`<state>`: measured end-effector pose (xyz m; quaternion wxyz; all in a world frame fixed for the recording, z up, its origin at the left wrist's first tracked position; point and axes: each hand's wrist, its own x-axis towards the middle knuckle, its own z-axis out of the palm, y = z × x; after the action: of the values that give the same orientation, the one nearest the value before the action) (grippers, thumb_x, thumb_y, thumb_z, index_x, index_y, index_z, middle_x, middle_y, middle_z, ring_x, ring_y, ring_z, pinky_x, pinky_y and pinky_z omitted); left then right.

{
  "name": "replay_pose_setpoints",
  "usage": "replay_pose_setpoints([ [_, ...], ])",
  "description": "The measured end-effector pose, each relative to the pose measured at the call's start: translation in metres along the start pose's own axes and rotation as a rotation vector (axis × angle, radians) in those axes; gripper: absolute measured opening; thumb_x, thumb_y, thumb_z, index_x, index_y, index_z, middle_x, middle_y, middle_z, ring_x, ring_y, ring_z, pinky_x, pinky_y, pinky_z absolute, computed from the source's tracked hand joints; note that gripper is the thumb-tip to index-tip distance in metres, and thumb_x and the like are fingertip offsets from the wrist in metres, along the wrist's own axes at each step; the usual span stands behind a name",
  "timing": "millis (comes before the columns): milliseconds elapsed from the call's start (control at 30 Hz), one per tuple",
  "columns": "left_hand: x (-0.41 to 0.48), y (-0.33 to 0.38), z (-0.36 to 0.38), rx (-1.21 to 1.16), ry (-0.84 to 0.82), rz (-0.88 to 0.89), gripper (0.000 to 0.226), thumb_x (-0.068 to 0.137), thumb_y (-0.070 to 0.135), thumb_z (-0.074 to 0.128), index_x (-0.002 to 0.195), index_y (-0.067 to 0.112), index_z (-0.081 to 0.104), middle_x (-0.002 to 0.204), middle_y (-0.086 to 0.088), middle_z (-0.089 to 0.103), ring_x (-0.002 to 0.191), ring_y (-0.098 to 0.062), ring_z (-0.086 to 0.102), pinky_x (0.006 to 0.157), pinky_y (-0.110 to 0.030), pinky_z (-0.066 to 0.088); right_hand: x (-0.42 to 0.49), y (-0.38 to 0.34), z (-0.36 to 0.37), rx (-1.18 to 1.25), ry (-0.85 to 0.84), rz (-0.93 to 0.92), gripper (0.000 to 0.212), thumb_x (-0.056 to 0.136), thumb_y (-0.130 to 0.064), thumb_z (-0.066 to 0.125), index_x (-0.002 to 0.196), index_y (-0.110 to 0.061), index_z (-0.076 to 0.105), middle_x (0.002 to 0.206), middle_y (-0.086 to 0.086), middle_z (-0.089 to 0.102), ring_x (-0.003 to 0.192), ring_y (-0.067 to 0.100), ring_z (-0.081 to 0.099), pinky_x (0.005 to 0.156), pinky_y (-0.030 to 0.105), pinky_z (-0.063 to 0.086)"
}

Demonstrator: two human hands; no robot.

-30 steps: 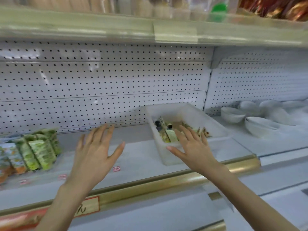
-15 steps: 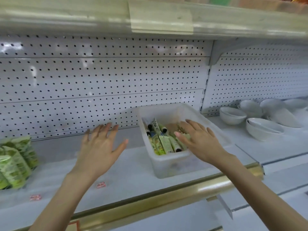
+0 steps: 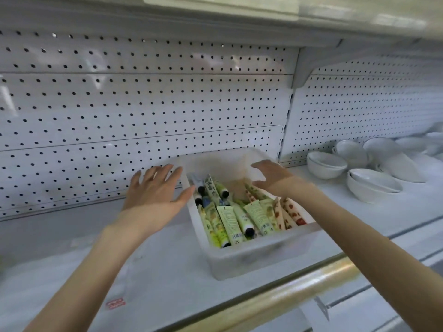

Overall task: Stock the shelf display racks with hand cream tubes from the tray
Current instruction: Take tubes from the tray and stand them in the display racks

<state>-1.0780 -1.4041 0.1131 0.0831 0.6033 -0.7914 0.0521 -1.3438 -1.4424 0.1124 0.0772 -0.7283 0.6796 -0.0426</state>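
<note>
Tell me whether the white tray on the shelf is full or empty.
Partly full. The white tray holds a loose pile of hand cream tubes, green ones and orange-patterned ones, lying below its rim; the far end shows bare wall.

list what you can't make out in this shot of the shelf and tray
Head view, the only one:
- Print on the green and orange hand cream tubes: too small and blurred.
- Tubes at the back right of the translucent white plastic tray: covered by the right hand.
- White ceramic bowls: stack cut off by the right edge.
- Red floor label: blurred.
- Display racks: none visible.
</note>
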Motion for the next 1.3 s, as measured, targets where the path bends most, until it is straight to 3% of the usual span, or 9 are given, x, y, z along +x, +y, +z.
replay_pose_setpoints([
  [67,0.005,0.005,0.000,-0.008,-0.002,0.011,0.062,0.093,0.057,0.016,0.148,0.028,0.010,0.156,0.009,0.010,0.142,-0.013,0.007,0.116,-0.038,0.004,0.019,0.000,-0.001,-0.026,-0.072,-0.015,0.056,0.096,-0.022,0.049,0.145,-0.011,0.025,0.147,0.009,0.033,0.130,0.024,0.038,0.104,0.033,0.033],
  [200,0.011,0.015,0.000,-0.046,-0.004,0.019,0.062,0.093,0.057,0.017,0.148,0.027,0.013,0.155,0.008,0.013,0.142,-0.014,0.009,0.116,-0.039,0.005,0.046,0.006,0.008,-0.017,-0.284,0.083,0.052,0.089,-0.005,0.054,0.138,-0.006,0.036,0.131,0.013,0.046,0.098,0.024,0.058,0.070,0.028,0.055],
  [267,0.011,0.019,0.000,-0.076,-0.009,0.016,0.062,0.093,0.057,0.018,0.148,0.027,0.014,0.155,0.008,0.014,0.142,-0.014,0.010,0.116,-0.039,0.006,0.050,0.009,0.015,-0.035,-0.352,0.137,0.039,0.090,-0.001,0.053,0.128,-0.001,0.045,0.117,0.014,0.054,0.092,0.025,0.062,0.067,0.031,0.058],
  [467,0.013,0.029,0.001,-0.216,-0.020,0.012,0.062,0.092,0.058,0.021,0.147,0.028,0.019,0.154,0.008,0.020,0.141,-0.013,0.018,0.115,-0.035,0.014,0.058,0.017,0.026,0.006,-0.236,0.052,0.023,0.090,-0.007,0.046,0.109,0.003,0.055,0.107,0.012,0.060,0.082,0.023,0.060,0.059,0.026,0.055],
  [700,0.028,0.049,0.005,-0.340,0.018,0.062,0.054,0.095,0.051,0.033,0.143,0.026,0.030,0.150,0.007,0.031,0.135,-0.016,0.030,0.111,-0.036,0.024,0.056,0.012,0.004,0.491,0.250,-0.103,0.022,0.094,-0.022,0.053,0.107,-0.004,0.055,0.106,0.011,0.061,0.091,0.026,0.060,0.080,0.038,0.051],
  [800,0.035,0.056,0.007,-0.412,0.027,0.049,0.052,0.096,0.044,0.038,0.143,0.022,0.033,0.148,0.004,0.035,0.133,-0.017,0.034,0.108,-0.036,0.029,0.049,0.001,-0.002,0.955,0.161,-0.162,0.019,0.094,-0.024,0.055,0.108,-0.012,0.057,0.109,0.005,0.063,0.102,0.024,0.062,0.085,0.040,0.055],
  [867,0.040,0.060,0.008,-0.480,0.047,0.012,0.050,0.097,0.039,0.041,0.142,0.018,0.034,0.146,0.001,0.039,0.131,-0.018,0.037,0.105,-0.033,0.032,0.040,-0.007,-0.006,1.151,0.058,-0.240,0.027,0.093,-0.020,0.057,0.112,0.000,0.056,0.102,0.004,0.062,0.105,0.021,0.063,0.083,0.035,0.056],
  [1133,0.051,0.063,0.009,-0.880,0.213,-0.025,0.018,0.087,0.022,0.063,0.101,0.010,0.064,0.097,0.002,0.066,0.085,-0.006,0.060,0.073,-0.002,0.043,0.027,-0.023,-0.010,1.435,-0.082,-0.373,0.034,0.087,-0.006,0.061,0.110,0.015,0.046,0.108,0.020,0.057,0.101,0.025,0.062,0.085,0.036,0.055],
  [1300,0.049,0.060,0.013,-0.925,0.227,-0.050,0.022,0.078,0.023,0.074,0.093,0.014,0.060,0.086,0.008,0.063,0.075,-0.001,0.061,0.063,-0.006,0.046,0.024,-0.030,-0.009,1.447,-0.074,-0.379,0.037,0.086,-0.006,0.062,0.112,0.015,0.047,0.109,0.019,0.058,0.099,0.025,0.065,0.081,0.033,0.056],
])
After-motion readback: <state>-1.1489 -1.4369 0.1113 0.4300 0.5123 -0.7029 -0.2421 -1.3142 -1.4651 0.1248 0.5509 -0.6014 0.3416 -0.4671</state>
